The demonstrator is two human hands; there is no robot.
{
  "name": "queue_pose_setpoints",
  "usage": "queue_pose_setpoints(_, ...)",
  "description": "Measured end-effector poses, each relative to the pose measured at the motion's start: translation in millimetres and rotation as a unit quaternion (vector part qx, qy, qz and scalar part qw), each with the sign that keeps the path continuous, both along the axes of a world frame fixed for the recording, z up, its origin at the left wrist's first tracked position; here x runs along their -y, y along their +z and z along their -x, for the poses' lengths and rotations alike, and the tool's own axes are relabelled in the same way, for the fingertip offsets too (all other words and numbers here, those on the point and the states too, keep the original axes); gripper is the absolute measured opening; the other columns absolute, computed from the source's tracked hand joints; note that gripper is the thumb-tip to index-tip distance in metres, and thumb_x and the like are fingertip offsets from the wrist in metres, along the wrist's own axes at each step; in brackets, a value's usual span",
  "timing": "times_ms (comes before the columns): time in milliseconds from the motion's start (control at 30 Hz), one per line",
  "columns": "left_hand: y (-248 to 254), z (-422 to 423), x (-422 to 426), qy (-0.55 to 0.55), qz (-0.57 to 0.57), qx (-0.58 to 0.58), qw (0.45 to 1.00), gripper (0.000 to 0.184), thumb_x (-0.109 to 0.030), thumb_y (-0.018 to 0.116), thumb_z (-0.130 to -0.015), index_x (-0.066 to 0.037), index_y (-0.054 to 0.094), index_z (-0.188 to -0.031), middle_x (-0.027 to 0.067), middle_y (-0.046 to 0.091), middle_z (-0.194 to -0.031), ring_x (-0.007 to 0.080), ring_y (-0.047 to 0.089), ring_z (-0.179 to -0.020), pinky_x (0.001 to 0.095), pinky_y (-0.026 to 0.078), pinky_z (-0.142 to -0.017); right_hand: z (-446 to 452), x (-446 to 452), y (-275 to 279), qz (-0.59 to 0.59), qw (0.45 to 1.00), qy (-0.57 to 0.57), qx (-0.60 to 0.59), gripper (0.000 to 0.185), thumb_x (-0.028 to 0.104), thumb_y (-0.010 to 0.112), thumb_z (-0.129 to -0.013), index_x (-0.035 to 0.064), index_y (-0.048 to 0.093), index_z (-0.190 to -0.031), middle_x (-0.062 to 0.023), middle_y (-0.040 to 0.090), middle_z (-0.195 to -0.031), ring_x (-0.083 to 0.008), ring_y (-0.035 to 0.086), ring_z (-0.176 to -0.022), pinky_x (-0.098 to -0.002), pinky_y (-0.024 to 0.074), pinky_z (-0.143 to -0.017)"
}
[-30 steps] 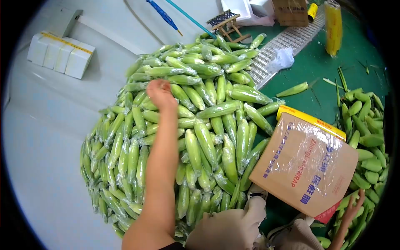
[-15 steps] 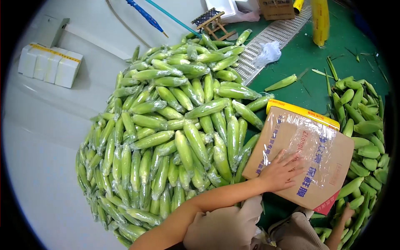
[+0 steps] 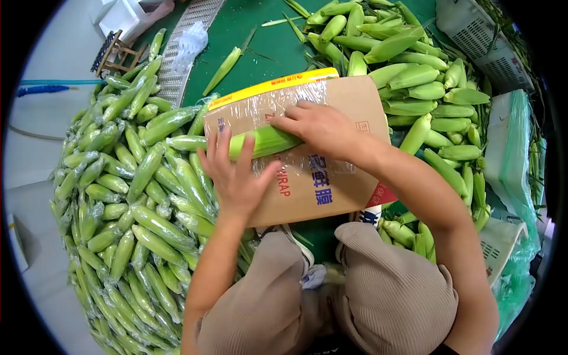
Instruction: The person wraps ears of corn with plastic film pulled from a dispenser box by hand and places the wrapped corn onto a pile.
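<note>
A green ear of corn (image 3: 269, 142) in its husk lies across the cardboard box (image 3: 349, 177), over clear plastic film. My right hand (image 3: 322, 129) is closed over the right end of the ear. With fingers spread, my left hand (image 3: 236, 177) lies over the ear's left end; whether it presses on the husk I cannot tell. Along the far edge of the box runs a yellow roll of cling film (image 3: 269, 87).
Film-wrapped corn (image 3: 151, 228) is heaped on the left. Unwrapped corn (image 3: 438, 106) is piled at right, near grey crates (image 3: 473, 38) and a white box (image 3: 509, 142) with green plastic. A small wooden stool (image 3: 118, 56) and a metal grate (image 3: 183, 50) stand farther back.
My right hand has come from the corn pile onto the box with an ear of corn. My left hand has gone from flat on the box to the ear. The view has swung right.
</note>
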State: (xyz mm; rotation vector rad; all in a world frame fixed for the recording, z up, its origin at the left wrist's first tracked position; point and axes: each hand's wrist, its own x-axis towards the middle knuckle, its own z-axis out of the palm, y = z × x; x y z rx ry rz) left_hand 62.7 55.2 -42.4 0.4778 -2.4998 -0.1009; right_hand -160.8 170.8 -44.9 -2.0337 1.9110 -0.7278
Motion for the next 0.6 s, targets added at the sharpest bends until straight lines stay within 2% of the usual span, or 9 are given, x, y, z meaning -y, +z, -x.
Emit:
queue_pose_setpoints(133,-26.5,-2.3,33.4,-0.025,-0.102,0.116,0.988,0.074,-0.028,0.093,-0.071,-0.021,0.066,-0.139,0.0081,0.058,-0.134,0.0344,0.055,-0.122,0.0489,0.044,-0.106,27.5,-35.7,-18.5,0.097,0.993,0.000,0.074,0.087,0.031,0.091,-0.074,0.0145,0.053,-0.150,-0.0156,0.061,-0.135,-0.0368,0.056,-0.128,-0.0486,0.0494,-0.105)
queue_pose_setpoints(233,-14.6,2.9,28.5,-0.013,-0.105,0.132,0.986,0.072,-0.024,0.092,-0.072,-0.022,0.066,-0.139,0.0069,0.060,-0.132,0.0342,0.056,-0.121,0.0472,0.045,-0.106,60.4,-95.0,-5.2,-0.103,0.990,-0.047,0.085,0.085,0.032,0.093,-0.070,0.0174,0.059,-0.147,-0.0136,0.062,-0.121,-0.0365,0.059,-0.117,-0.0468,0.0484,-0.102)
queue_pose_setpoints(333,-17.2,3.3,30.8,-0.017,-0.120,0.133,0.984,0.071,-0.020,0.091,-0.071,-0.023,0.067,-0.138,0.0078,0.061,-0.130,0.0335,0.056,-0.121,0.0471,0.044,-0.106,37.5,-93.5,-5.8,-0.093,0.995,0.007,-0.033,0.054,0.033,0.082,-0.082,0.0283,0.069,-0.134,-0.0055,0.061,-0.099,-0.0261,0.063,-0.099,-0.0382,0.0441,-0.089)
queue_pose_setpoints(367,-16.3,4.3,31.2,-0.018,-0.114,0.132,0.984,0.070,-0.020,0.091,-0.071,-0.023,0.067,-0.138,0.0081,0.061,-0.130,0.0334,0.056,-0.121,0.0470,0.044,-0.107,28.7,-88.6,-16.5,-0.037,0.999,0.019,-0.027,0.039,0.028,0.079,-0.086,0.0214,0.072,-0.124,-0.0053,0.060,-0.088,-0.0242,0.063,-0.093,-0.0380,0.0434,-0.088)
queue_pose_setpoints(433,-15.5,4.5,31.9,-0.028,-0.124,0.131,0.983,0.070,-0.018,0.091,-0.072,-0.023,0.067,-0.138,0.0086,0.061,-0.130,0.0343,0.056,-0.121,0.0468,0.044,-0.107,21.3,-91.8,-25.7,-0.058,0.996,0.053,-0.049,0.028,0.017,0.076,-0.088,0.0143,0.071,-0.116,-0.0079,0.065,-0.092,-0.0251,0.066,-0.092,-0.0383,0.0489,-0.087)
queue_pose_setpoints(500,-14.5,3.3,35.5,-0.032,-0.132,0.129,0.982,0.071,-0.017,0.090,-0.072,-0.024,0.067,-0.139,0.0085,0.061,-0.130,0.0344,0.056,-0.121,0.0467,0.044,-0.108,17.4,-125.5,-54.8,0.050,0.967,-0.139,0.207,0.015,0.005,0.067,-0.097,0.0093,0.068,-0.111,-0.0078,0.071,-0.103,-0.0216,0.070,-0.094,-0.0354,0.0549,-0.085)
queue_pose_setpoints(533,-11.9,3.2,37.8,-0.035,-0.136,0.135,0.981,0.072,-0.017,0.090,-0.072,-0.024,0.067,-0.139,0.0086,0.061,-0.130,0.0344,0.056,-0.122,0.0466,0.044,-0.108,8.5,-134.2,-53.9,0.078,0.839,-0.257,0.473,0.014,0.000,0.059,-0.103,0.0070,0.069,-0.110,-0.0066,0.073,-0.112,-0.0166,0.072,-0.098,-0.0318,0.0575,-0.083)
queue_pose_setpoints(567,-8.1,2.2,36.4,-0.032,-0.147,0.142,0.978,0.072,-0.017,0.090,-0.072,-0.024,0.067,-0.140,0.0088,0.061,-0.130,0.0344,0.056,-0.122,0.0465,0.044,-0.108,5.6,-135.8,-51.5,0.129,0.785,-0.266,0.544,0.016,0.001,0.056,-0.107,0.0054,0.068,-0.115,-0.0045,0.072,-0.111,-0.0131,0.070,-0.099,-0.0297,0.0571,-0.084)
queue_pose_setpoints(600,-7.0,-2.3,32.9,-0.030,-0.162,0.152,0.974,0.073,-0.017,0.091,-0.072,-0.024,0.066,-0.141,0.0089,0.061,-0.130,0.0343,0.056,-0.122,0.0464,0.044,-0.108,1.0,-123.9,-40.8,0.121,0.831,-0.276,0.468,0.016,0.003,0.058,-0.106,0.0052,0.068,-0.119,-0.0054,0.072,-0.111,-0.0129,0.070,-0.100,-0.0295,0.0567,-0.086)
